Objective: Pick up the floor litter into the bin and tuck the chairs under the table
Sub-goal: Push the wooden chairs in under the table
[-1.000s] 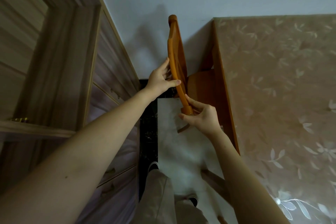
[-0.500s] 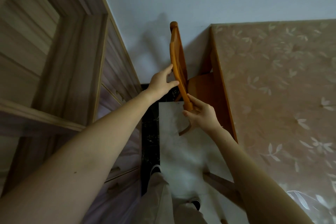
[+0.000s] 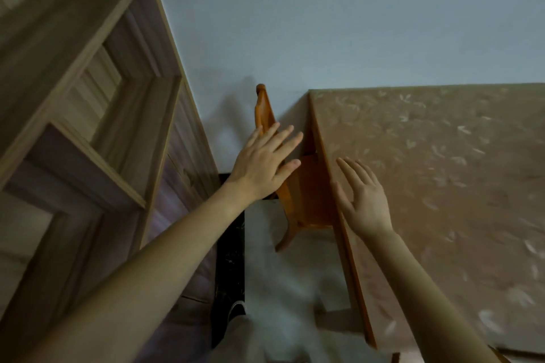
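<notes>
Left hand (image 3: 262, 165) spread flat, holding nothing, over the chair (image 3: 298, 186) back; right hand (image 3: 364, 200) open at the desk (image 3: 442, 186) edge. Chair seat sits part under the desk, at 12 o'clock from you. Push the backrest square, palm low, fingers clear of the edge.

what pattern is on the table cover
A pale leaf-and-flower print on a tan-brown table cover, seen in the head view.

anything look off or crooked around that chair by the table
Nothing stands out. The chair stands upright with its seat under the table edge; both hands, left hand and right hand, are open.
</notes>
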The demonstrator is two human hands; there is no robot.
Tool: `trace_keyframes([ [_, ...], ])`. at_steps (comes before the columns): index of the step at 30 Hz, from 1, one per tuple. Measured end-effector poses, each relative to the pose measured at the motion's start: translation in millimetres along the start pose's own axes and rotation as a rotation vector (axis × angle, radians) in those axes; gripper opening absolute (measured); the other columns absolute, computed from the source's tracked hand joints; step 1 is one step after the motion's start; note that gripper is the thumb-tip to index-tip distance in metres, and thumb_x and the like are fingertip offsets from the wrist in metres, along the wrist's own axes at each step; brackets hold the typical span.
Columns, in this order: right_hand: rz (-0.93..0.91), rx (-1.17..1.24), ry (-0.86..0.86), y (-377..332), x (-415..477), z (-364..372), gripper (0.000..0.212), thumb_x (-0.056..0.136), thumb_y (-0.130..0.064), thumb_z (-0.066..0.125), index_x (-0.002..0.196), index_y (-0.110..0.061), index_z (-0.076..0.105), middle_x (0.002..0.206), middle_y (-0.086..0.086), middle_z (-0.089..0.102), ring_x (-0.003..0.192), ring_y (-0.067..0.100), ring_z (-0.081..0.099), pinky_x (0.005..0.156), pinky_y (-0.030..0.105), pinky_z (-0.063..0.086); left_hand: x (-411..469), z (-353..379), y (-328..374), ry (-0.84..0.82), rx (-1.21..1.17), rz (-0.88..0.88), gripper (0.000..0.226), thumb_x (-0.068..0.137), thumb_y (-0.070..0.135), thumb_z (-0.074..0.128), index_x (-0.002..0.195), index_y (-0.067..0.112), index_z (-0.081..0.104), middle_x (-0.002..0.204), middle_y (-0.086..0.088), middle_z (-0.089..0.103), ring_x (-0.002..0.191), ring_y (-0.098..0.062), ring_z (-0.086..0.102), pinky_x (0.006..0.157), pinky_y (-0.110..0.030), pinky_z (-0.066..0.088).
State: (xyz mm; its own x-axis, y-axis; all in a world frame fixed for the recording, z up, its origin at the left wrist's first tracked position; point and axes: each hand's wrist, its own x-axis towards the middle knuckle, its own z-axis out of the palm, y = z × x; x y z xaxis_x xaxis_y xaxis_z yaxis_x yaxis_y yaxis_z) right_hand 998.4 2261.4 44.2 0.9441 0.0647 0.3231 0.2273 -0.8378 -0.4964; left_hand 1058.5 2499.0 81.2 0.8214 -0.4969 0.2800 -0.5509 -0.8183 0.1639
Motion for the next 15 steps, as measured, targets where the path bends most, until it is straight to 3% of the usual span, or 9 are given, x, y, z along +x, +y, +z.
trace_keyframes([
  [4, 0.062, -0.110, -0.033, 20, -67, -27, 0.057, 0.100, -0.050, 0.034, 0.142, -0.015, 0.049, 0.144, 0.008, 0.052, 0.139, 0.029, 0.039, 0.114, 0.044, 0.032, -31, 11, 68, -0.021, -0.041, 0.086, 0.058, 0.099, 0.053, 0.022, 0.149, 0.026, 0.029, 0.153, -0.001, 0.034, 0.144, -0.024, 0.022, 0.117, -0.046, 0.016],
  [10, 0.321, -0.225, -0.093, 50, -194, -41, 0.059, 0.097, -0.053, 0.032, 0.142, -0.018, 0.050, 0.142, 0.006, 0.054, 0.135, 0.028, 0.044, 0.111, 0.045, 0.036, -85, 77, 153, -0.246, -0.210, 0.164, 0.057, 0.097, 0.054, 0.025, 0.147, 0.027, 0.032, 0.150, 0.000, 0.040, 0.141, -0.023, 0.029, 0.115, -0.041, 0.020],
  [15, 0.587, -0.239, 0.009, 44, -279, -48, 0.058, 0.095, -0.053, 0.038, 0.138, -0.018, 0.054, 0.137, 0.002, 0.057, 0.128, 0.023, 0.050, 0.103, 0.041, 0.044, -109, 108, 201, -0.407, -0.231, 0.379, 0.060, 0.095, 0.055, 0.023, 0.148, 0.027, 0.030, 0.151, 0.001, 0.038, 0.142, -0.021, 0.028, 0.116, -0.036, 0.015],
])
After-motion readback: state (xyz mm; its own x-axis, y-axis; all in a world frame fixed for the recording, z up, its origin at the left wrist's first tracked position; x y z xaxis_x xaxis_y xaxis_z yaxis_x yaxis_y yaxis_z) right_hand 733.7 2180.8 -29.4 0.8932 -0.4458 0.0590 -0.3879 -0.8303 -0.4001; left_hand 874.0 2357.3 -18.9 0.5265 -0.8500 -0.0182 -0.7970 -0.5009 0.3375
